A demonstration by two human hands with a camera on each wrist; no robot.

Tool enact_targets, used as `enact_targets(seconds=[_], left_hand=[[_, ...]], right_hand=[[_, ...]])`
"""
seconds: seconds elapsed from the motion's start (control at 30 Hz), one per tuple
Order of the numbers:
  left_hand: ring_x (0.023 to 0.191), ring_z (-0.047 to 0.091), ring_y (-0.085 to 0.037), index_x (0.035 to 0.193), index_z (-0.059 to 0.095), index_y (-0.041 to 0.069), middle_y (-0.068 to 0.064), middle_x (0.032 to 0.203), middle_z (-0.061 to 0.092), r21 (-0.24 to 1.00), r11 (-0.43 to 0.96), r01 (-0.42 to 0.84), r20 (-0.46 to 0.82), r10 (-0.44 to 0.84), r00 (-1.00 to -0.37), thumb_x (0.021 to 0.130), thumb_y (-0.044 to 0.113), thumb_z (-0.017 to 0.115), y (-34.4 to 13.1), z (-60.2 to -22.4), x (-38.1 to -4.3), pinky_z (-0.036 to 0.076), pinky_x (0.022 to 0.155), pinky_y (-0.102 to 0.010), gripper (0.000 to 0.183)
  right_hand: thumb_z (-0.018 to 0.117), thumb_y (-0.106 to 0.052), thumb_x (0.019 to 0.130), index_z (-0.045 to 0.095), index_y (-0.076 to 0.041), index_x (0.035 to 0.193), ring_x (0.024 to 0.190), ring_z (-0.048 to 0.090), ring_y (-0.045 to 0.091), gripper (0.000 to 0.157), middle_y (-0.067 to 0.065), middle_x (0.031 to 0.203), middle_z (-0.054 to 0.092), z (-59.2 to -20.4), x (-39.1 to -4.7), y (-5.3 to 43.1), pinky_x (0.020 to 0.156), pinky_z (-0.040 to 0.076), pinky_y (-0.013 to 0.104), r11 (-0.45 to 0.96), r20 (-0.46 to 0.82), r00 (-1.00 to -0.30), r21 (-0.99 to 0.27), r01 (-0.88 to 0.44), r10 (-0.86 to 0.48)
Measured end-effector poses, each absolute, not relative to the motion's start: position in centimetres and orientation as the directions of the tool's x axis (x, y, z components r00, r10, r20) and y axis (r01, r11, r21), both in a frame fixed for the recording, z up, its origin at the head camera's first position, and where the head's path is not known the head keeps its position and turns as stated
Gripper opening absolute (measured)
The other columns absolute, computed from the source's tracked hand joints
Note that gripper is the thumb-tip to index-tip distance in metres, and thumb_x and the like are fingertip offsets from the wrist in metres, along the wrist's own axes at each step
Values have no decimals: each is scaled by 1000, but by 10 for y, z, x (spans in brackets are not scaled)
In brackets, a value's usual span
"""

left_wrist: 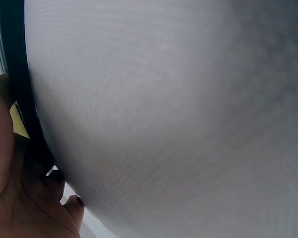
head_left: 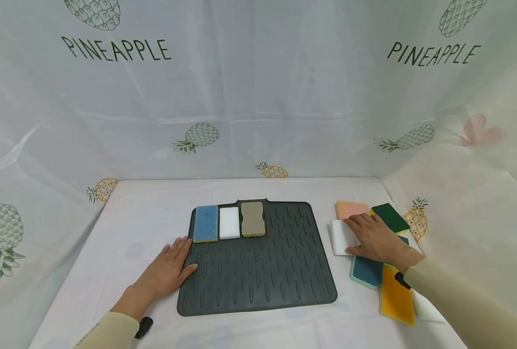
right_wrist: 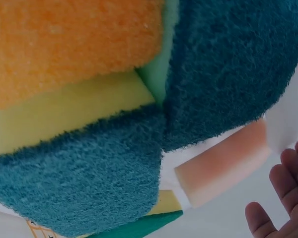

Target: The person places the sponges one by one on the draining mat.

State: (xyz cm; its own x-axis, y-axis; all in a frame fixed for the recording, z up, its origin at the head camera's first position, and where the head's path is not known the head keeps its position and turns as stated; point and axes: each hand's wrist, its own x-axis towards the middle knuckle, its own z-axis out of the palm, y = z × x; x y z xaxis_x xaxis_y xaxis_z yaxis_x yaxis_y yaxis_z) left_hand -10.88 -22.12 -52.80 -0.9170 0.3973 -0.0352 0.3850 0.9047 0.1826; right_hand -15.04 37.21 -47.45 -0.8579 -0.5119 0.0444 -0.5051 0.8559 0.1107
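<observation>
From the head view, my right hand (head_left: pixel 376 237) is over a white block (head_left: pixel 342 237), thumb along its near side, fingertips by its far side. The span is about the block's width, though I cannot tell whether I am squeezing. Just beyond my fingertips is a pink sponge (head_left: pixel 351 209); past my knuckles, a dark green scourer (head_left: pixel 390 218). A teal sponge (head_left: pixel 366 271) lies just on the near side of my thumb, and an orange sponge (head_left: pixel 397 295) closer in, below the wrist. My left hand (head_left: pixel 164 271) lies spread at the near-left rim of the dark ribbed mat (head_left: pixel 262 276), thumb over it; a blue sponge (head_left: pixel 206 223) sits just ahead of those fingertips.

From the left wrist, a pale blurred surface (left_wrist: pixel 164 109) fills most of the view. I make out only part of my palm and fingers beside a dark band.

From the right wrist, the block shows beside my fingertips, fingers fanned rather than curled, with teal and orange bulk looming across from them. I judge the block feather-light, soft and easily dented, with little slip. A gentle pinch across its two long sides, near the middle, should suit; hard fingertips might mark or tear it.
</observation>
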Motion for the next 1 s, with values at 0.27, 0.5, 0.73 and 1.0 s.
enact_targets(seconds=[0.27, 0.5, 0.73, 1.0], left_hand=[[154, 36, -46, 160, 37, -7, -27, 164, 41, 190, 905, 380, -40, 394, -918, 107, 44, 60, -220, -526, -108, 34, 123, -65, 78], [155, 35, -46, 160, 37, -7, -27, 164, 40, 187, 906, 379, -41, 393, -919, 107, 44, 61, -221, -527, -108, 33, 123, -65, 77], [155, 34, -46, 160, 36, -7, -27, 165, 40, 187, 909, 373, -50, 388, -920, 107, 45, 60, -222, -527, -109, 32, 123, -65, 78], [155, 35, -46, 160, 36, -7, -27, 165, 40, 197, 905, 377, -45, 393, -918, 107, 43, 60, -222, -525, -107, 33, 123, -64, 77]], right_hand=[[90, -58, 77, 55, 3, 142, 126, 54, 41, 96, 21, 138, 60, -475, -150, 373, 104, 48, 65, 856, 60, -860, 154, -494, -507], [90, -66, 71, 50, 2, 144, 127, 52, 41, 107, 22, 141, 57, -475, -148, 371, 105, 46, 66, 863, 25, -867, 124, -491, -497], [92, -70, 66, 49, 2, 146, 128, 54, 43, 116, 23, 143, 57, -478, -153, 362, 106, 47, 66, 863, -2, -869, 116, -492, -495], [89, -69, 71, 50, 2, 147, 130, 51, 44, 112, 23, 146, 55, -475, -162, 360, 107, 44, 68, 881, -78, -885, 90, -465, -459]])
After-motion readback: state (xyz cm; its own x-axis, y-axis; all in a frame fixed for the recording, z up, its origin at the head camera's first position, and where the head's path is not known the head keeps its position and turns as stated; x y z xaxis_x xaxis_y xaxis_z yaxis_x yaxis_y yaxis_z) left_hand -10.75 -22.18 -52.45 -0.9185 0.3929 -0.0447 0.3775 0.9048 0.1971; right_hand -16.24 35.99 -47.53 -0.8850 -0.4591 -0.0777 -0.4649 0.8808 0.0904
